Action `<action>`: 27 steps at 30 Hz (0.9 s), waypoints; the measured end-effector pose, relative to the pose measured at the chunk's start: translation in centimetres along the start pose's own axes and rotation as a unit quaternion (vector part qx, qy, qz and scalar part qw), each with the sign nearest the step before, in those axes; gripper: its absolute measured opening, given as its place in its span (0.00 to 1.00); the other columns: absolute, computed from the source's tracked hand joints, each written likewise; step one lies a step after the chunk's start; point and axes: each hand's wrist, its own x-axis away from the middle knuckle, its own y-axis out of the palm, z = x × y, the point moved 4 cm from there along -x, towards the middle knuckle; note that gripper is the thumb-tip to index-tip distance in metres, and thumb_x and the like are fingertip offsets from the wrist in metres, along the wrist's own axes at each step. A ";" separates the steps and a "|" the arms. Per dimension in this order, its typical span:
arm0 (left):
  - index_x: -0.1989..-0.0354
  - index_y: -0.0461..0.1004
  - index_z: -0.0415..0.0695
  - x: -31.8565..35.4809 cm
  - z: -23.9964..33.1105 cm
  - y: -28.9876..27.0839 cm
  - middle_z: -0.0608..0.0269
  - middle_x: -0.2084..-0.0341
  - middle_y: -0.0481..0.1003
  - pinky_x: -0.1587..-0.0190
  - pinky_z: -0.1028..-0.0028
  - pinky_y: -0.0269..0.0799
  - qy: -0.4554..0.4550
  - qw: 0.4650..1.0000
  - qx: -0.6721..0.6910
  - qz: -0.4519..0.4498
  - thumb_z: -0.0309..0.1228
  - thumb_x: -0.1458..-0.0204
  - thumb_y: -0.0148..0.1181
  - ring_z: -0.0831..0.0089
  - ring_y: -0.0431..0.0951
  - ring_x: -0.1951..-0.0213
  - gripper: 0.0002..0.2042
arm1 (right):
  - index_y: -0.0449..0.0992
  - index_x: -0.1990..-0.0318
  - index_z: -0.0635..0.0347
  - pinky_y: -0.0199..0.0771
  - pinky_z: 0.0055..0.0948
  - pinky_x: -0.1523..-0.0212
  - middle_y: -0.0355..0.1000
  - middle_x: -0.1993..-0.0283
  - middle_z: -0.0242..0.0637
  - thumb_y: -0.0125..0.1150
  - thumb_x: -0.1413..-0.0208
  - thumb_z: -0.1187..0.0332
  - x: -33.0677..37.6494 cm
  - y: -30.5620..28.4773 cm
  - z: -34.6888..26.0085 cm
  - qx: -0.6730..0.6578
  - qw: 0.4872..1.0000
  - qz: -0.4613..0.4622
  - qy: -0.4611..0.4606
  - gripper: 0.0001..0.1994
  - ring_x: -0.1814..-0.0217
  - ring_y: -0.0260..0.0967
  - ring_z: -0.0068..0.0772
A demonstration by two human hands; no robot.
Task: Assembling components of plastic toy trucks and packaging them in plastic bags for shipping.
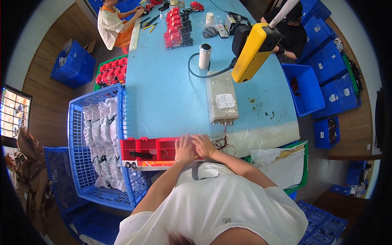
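Note:
A long red toy truck trailer (149,152) with open compartments lies along the near table edge, its small black wheels at the left end. Inside one compartment is a black cylindrical piece (141,154). My left hand (185,150) lies over the trailer's right part, fingers bent over its far wall. Close beside it, my right hand (203,146) grips the same end, fingers angled toward the left hand. Both thumbs and whatever is beneath the palms are hidden. Thin red and black wires (221,143) lie just right of my right hand.
A grey control box (222,98), a white cylinder (205,57) and a yellow hanging tool (255,53) occupy the table (159,102). Red toy trucks (178,28) stand farther back. A blue crate (73,139) of wrapped pieces sits left. Two other people work at the far sides.

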 end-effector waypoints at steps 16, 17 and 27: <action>0.57 0.71 0.40 0.1 -0.5 0.6 0.55 0.38 0.52 0.39 0.49 0.42 -0.008 0.999 -0.030 -0.032 0.32 0.59 0.52 0.55 0.47 0.36 0.18 | 0.66 0.52 0.61 0.55 0.43 0.47 0.60 0.44 0.43 0.50 0.59 0.68 0.0 0.3 0.2 -0.017 1.000 -0.010 0.000 0.22 0.42 0.56 0.44; 0.60 0.71 0.40 0.0 -0.5 0.7 0.54 0.38 0.51 0.39 0.48 0.42 0.001 1.000 -0.022 -0.011 0.32 0.60 0.52 0.54 0.47 0.36 0.17 | 0.66 0.52 0.61 0.54 0.43 0.47 0.60 0.44 0.43 0.49 0.59 0.68 0.0 0.2 0.2 -0.021 1.000 -0.008 0.006 0.22 0.42 0.56 0.43; 0.64 0.72 0.40 0.8 -1.0 0.8 0.53 0.38 0.52 0.39 0.49 0.43 -0.046 0.999 -0.012 0.024 0.33 0.61 0.53 0.54 0.47 0.36 0.15 | 0.61 0.46 0.62 0.54 0.43 0.46 0.59 0.44 0.43 0.48 0.58 0.68 -0.5 0.9 0.0 -0.046 0.998 -0.042 -0.028 0.26 0.42 0.56 0.43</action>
